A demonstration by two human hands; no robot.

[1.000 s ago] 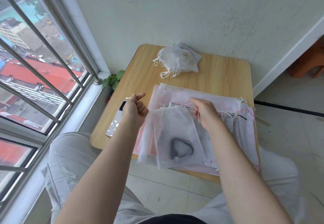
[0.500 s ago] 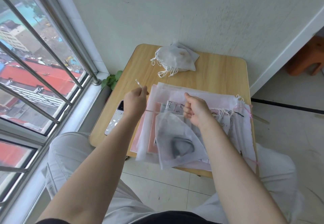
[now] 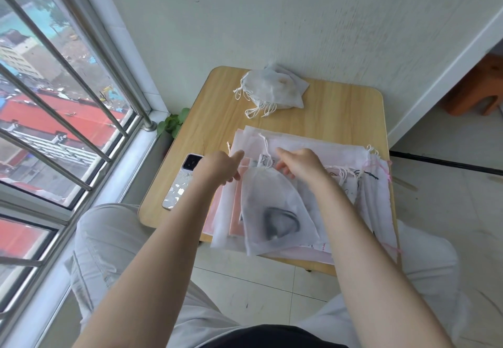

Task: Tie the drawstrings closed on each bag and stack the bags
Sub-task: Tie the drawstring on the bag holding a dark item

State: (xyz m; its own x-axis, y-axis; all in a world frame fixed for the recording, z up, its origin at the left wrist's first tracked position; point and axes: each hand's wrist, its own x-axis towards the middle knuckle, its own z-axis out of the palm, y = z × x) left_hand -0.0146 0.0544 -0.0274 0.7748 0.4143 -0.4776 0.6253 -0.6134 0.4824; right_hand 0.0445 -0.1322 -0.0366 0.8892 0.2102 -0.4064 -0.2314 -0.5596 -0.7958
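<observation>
Both hands meet at the gathered neck of a small white bag (image 3: 275, 206) with a dark ring-shaped thing showing through its cloth. The left hand (image 3: 219, 166) has its fingers curled at the bag's mouth, seemingly pinching a drawstring (image 3: 265, 146), and the right hand (image 3: 298, 164) curls in on the same neck from the other side. Exactly which cord each one pinches is too fine to tell. Holding the neck between the two hands probably keeps the mouth bunched while the knot is made.

The bag lies under the wrists on a flat pile of untied bags (image 3: 367, 184), which runs past the right hand to the table (image 3: 340, 113) edge, so little room there. Beyond the fingertips is bare wood, then the heap of tied bags (image 3: 269, 89). A phone (image 3: 181, 181) lies just outside the left hand.
</observation>
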